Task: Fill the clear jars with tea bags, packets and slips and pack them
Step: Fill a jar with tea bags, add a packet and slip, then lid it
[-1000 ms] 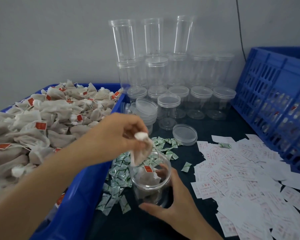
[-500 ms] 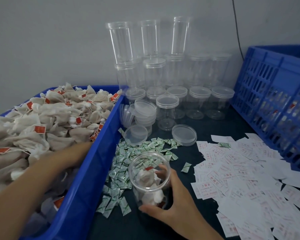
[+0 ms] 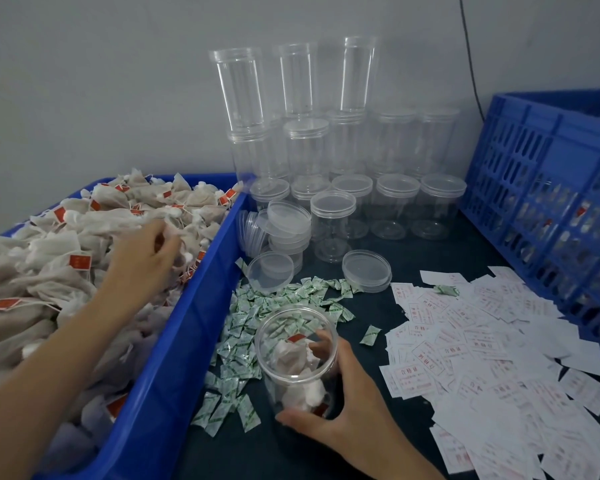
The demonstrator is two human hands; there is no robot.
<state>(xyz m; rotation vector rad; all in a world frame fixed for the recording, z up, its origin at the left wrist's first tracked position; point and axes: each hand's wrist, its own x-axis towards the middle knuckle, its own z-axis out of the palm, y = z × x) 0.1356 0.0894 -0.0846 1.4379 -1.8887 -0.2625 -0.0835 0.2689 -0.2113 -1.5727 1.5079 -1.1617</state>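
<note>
**Jar part-filled; both hands engaged**

Right hand point(image 3: 340, 403) grips the open clear plastic jar point(image 3: 297, 344), which stands upright on the dark table point(image 3: 430, 258) among small green packets point(image 3: 243, 341) with white mesh tea bags point(image 3: 291, 362) inside. Left hand point(image 3: 146, 258) pinches a heaped tea bag point(image 3: 182, 237) in the blue plastic bin point(image 3: 174, 341).

Open to pass over bare table point(image 3: 444, 261); hemmed left by blue bin wall point(image 3: 187, 323), right by blue crate point(image 3: 551, 174), behind by stacked jars point(image 3: 305, 150).

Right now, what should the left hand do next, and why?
Likely lift the tea bag out of the bin and over to the jar: the left hand is curled on one, and the right hand holds the open jar, only part full.
</note>
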